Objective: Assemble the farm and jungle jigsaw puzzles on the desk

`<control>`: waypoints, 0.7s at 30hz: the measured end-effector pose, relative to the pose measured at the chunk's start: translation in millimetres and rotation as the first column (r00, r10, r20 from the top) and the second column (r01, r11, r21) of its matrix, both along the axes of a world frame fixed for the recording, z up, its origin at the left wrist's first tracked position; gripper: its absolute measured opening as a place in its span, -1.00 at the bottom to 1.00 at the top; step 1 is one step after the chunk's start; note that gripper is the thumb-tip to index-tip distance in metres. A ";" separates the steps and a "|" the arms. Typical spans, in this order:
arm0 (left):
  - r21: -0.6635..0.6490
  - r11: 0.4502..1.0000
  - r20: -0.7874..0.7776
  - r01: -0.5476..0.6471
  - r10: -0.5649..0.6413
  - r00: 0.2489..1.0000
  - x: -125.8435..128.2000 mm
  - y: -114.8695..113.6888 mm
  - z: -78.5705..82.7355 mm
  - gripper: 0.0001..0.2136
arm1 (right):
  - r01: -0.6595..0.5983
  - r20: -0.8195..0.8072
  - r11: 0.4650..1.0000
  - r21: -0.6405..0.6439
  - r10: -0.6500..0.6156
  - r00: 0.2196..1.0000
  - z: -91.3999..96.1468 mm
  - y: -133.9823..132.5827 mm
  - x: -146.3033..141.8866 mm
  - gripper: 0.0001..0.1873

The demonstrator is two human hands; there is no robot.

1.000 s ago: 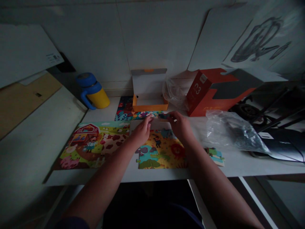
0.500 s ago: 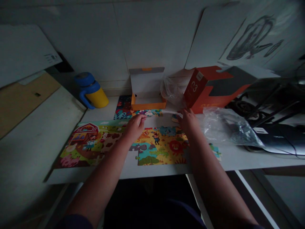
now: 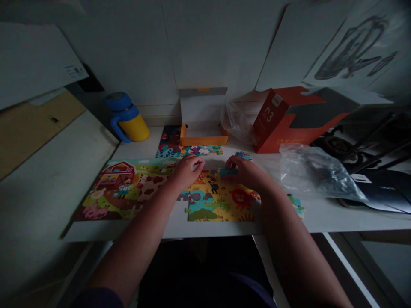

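The right hand (image 3: 244, 172) pinches a small blue cardboard jigsaw piece (image 3: 227, 172) above the colourful jungle puzzle section (image 3: 221, 205), gapped along its top, while the left hand (image 3: 186, 171), fingers curled together, holding nothing discernible, rests against the assembled farmyard puzzle section (image 3: 122, 190); one loose piece (image 3: 243, 155) and another loose piece (image 3: 295, 205) lie on the white tabletop (image 3: 321, 220).

Dim, low light was recorded throughout the room. A pale panelled wall (image 3: 112, 55) was observed behind the white tabletop (image 3: 321, 224). A white board bearing a dark sketch (image 3: 353, 47) was propped against the wall at right. A plywood board (image 3: 41, 124) was seen at left, and a shadowed floor (image 3: 388, 273) was noted below.
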State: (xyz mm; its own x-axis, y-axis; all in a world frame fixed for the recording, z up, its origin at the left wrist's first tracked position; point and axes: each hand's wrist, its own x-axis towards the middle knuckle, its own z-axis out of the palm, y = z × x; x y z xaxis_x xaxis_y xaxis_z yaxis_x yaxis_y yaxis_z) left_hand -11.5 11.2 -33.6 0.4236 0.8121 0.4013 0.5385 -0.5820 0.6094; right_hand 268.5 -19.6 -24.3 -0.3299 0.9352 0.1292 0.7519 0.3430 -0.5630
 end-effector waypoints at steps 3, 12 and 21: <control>-0.082 0.996 0.066 0.026 -0.020 0.998 4.6 -5.0 1.9 -0.86 | 0.075 -0.197 0.997 -0.030 -0.080 0.977 2.5 -2.3 -7.0 -0.80; -0.353 0.925 0.274 0.141 -0.042 0.961 14.5 -12.8 2.5 -0.68 | -0.041 -0.618 0.963 -0.265 -0.137 0.775 7.5 -7.9 -37.1 -0.53; -0.401 0.906 0.444 0.137 0.061 0.894 7.2 1.7 -7.4 -0.79 | 0.262 -0.671 0.956 -0.135 -0.283 0.686 2.6 1.7 -25.4 -0.54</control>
